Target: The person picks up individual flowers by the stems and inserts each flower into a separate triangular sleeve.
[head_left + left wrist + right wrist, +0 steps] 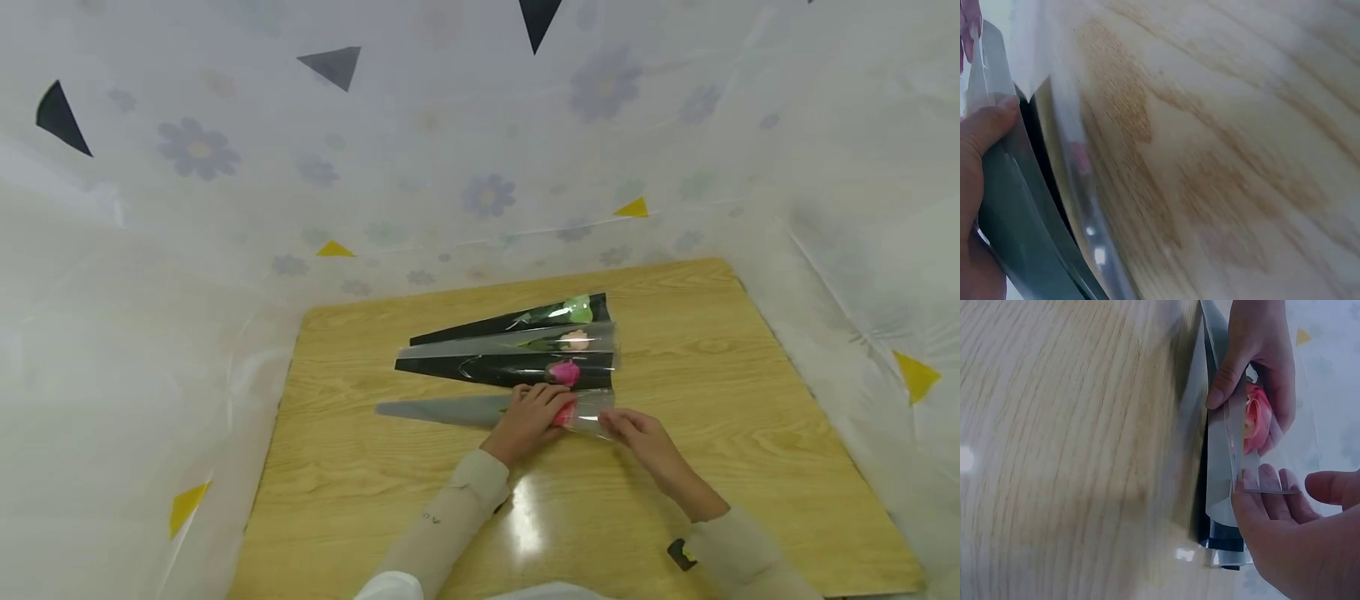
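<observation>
A coral-pink rose (1256, 419) lies in a long tapered sleeve (442, 410), grey-backed with a clear front, nearest the person. My left hand (528, 417) grips this wrapped rose just below its bloom; in the right wrist view its thumb (1225, 381) lies along the sleeve's edge. At the wide end, my right hand (648, 446) holds the clear film by its edge, its fingers against the film. The left wrist view shows the left thumb (997, 122) on the sleeve, with the bloom mostly out of frame.
Beyond it, three more sleeved flowers lie side by side: a magenta rose (564, 372), a pale peach one (575, 340) and a green one (579, 309). The wooden table (330, 467) is surrounded by whitish sheeting (420, 167) with flower prints.
</observation>
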`<control>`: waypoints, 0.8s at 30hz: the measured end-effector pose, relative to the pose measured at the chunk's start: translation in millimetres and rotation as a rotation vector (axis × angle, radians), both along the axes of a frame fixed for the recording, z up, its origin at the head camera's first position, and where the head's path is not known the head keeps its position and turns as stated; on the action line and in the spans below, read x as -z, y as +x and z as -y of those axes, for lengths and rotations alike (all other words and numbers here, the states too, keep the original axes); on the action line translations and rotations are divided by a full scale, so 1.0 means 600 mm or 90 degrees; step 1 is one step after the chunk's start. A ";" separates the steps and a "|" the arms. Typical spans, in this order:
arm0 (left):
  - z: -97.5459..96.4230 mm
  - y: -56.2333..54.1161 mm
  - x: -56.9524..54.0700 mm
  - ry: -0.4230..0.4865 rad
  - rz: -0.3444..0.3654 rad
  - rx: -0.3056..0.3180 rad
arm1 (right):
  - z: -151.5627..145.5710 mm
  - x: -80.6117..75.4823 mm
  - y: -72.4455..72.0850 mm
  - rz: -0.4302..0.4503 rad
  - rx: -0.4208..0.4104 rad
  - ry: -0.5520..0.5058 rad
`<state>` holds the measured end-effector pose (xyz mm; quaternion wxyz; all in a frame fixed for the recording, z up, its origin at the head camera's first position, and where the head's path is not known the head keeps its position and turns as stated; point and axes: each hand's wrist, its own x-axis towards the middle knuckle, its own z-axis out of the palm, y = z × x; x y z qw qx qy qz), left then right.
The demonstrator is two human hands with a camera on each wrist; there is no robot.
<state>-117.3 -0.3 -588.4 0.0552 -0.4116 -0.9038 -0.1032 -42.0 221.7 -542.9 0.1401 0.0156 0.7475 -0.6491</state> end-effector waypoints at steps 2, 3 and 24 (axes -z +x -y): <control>-0.003 -0.002 0.004 -0.002 -0.002 -0.008 | -0.001 0.005 -0.002 -0.004 0.007 -0.008; -0.005 -0.003 0.006 -0.008 -0.007 -0.011 | -0.002 0.008 -0.002 -0.006 0.010 -0.010; -0.004 0.007 0.029 -0.115 -0.038 -0.052 | 0.000 0.008 -0.014 -0.308 0.010 0.458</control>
